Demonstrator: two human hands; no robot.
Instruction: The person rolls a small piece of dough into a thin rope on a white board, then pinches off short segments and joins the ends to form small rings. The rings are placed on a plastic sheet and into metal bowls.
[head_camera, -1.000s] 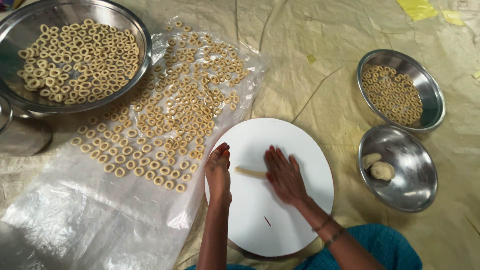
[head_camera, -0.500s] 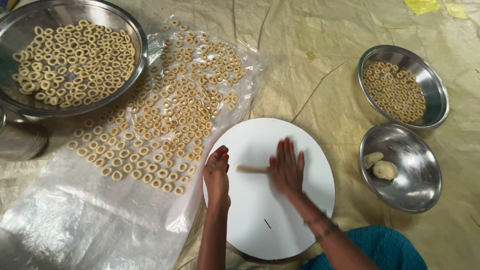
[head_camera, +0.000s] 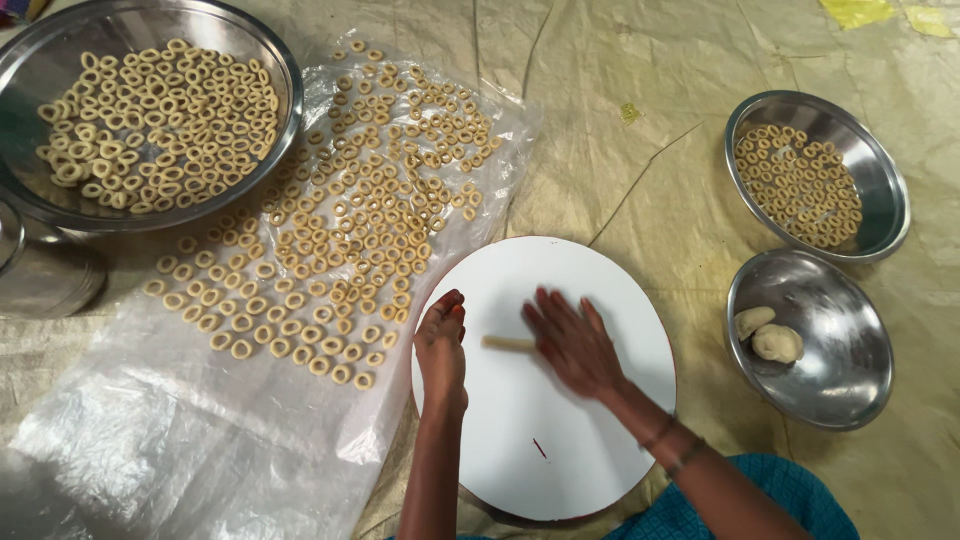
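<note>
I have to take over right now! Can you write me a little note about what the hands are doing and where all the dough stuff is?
Right hand: flat and open on a thin dough strip, on the round white board.
Left hand: rests on the board's left edge, holds nothing.
Done: dough rings fill the plastic sheet, the big pan and the upper right bowl.
Left: two dough lumps in the lower right bowl.
</note>
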